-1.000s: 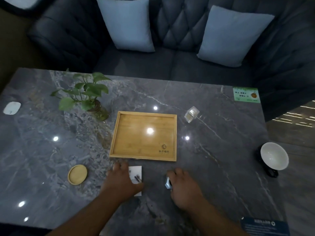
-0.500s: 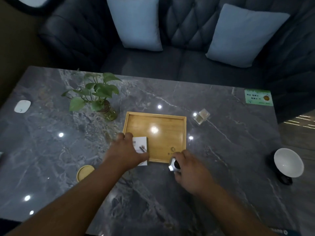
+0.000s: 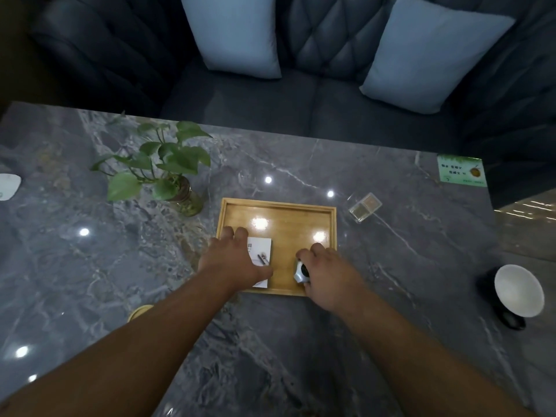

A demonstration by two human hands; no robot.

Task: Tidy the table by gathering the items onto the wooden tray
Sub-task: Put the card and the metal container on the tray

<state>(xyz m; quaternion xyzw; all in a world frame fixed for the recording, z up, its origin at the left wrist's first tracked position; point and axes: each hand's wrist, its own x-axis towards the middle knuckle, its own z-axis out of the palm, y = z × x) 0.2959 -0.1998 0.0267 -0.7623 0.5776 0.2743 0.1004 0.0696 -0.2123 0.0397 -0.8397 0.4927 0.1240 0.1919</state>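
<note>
The wooden tray (image 3: 282,216) lies in the middle of the grey marble table (image 3: 376,341). My left hand (image 3: 233,260) rests over the tray's near left part and holds a white paper packet (image 3: 262,251) flat on the tray. Over the tray's near right part, my right hand (image 3: 328,278) is closed on a small silver and black object (image 3: 301,272). A round wooden coaster (image 3: 139,311) peeks out beside my left forearm. Right of the tray stands a small clear box (image 3: 365,207).
A potted green plant (image 3: 168,173) in a glass jar stands just left of the tray. A white bowl (image 3: 519,290) on a dark stand sits at the right edge. A green card (image 3: 461,170) lies far right, a white object (image 3: 7,185) far left. A dark sofa with pale cushions (image 3: 237,31) runs behind the table.
Both hands have carried their items forward from the bare table in front of the tray onto the tray's near part. The view has shifted closer to the tray.
</note>
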